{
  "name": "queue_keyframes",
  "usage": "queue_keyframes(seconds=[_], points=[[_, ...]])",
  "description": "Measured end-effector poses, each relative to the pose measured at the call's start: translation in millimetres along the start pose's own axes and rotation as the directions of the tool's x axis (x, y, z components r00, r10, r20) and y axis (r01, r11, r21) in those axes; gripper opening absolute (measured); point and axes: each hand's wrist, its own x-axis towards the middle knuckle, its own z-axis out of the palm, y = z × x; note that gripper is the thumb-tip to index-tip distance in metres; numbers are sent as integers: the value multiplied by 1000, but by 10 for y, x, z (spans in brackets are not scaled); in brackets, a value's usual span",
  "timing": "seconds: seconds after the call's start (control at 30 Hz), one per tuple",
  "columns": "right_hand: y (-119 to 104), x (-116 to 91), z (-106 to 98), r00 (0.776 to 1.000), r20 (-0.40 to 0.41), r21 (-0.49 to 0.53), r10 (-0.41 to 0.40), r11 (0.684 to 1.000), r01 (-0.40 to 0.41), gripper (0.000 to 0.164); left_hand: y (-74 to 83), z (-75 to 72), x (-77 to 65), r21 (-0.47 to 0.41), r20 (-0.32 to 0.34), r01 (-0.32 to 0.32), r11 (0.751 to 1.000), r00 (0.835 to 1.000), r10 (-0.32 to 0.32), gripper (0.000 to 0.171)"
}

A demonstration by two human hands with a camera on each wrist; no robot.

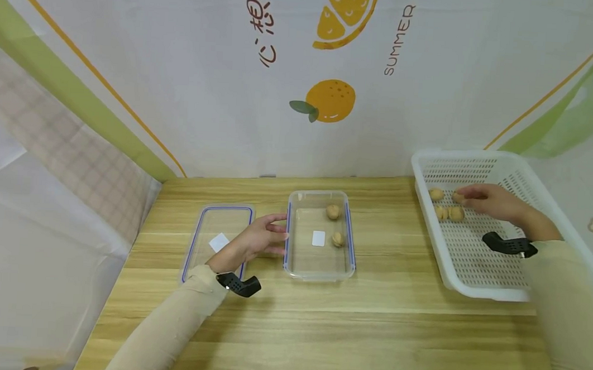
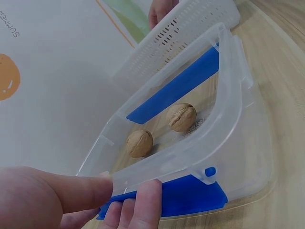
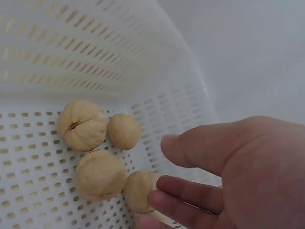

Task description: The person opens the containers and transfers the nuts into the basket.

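My left hand grips the left side of a clear plastic food container, thumb near the rim and fingers along its blue clip. Inside the container two walnuts lie apart on the right half of the floor. Over in the white plastic basket, my right hand reaches down to several walnuts bunched at one end. Its thumb and fingers are spread apart, and the fingertips overlap the nearest walnut in the right wrist view.
A clear lid with a blue seal lies left of the container, partly under my left forearm. Behind the wooden table hangs a white cloth with orange prints. The basket's raised walls surround my right hand.
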Motion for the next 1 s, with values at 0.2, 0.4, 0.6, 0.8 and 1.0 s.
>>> queue_keyframes(seconds=[0.2, 0.4, 0.6, 0.8, 1.0], points=[[-87, -39, -23, 1000, -4, -14, 12, 1000, -12, 52, -7, 0, -3, 1, 5, -1, 1000, 1000, 1, 61], [-191, -55, -39, 999, -36, -27, -37, 999, 36, 50, -13, 5, 0, -5, 2, 3, 1000, 1000, -3, 61], [-359, -90, -71, 988, -122, -42, -90, 995, 86, 46, -18, -1, 6, -6, 3, 2, 1000, 1000, -2, 61], [-526, -115, -76, 981, -152, -58, -117, 992, 109, 44, -5, -3, 4, -6, 3, 0, 1000, 1000, 0, 61], [-711, -127, -61, 974, -159, -55, -164, 986, 157, 42, 11, 6, 6, -6, -2, 6, 1000, 1000, -6, 61]])
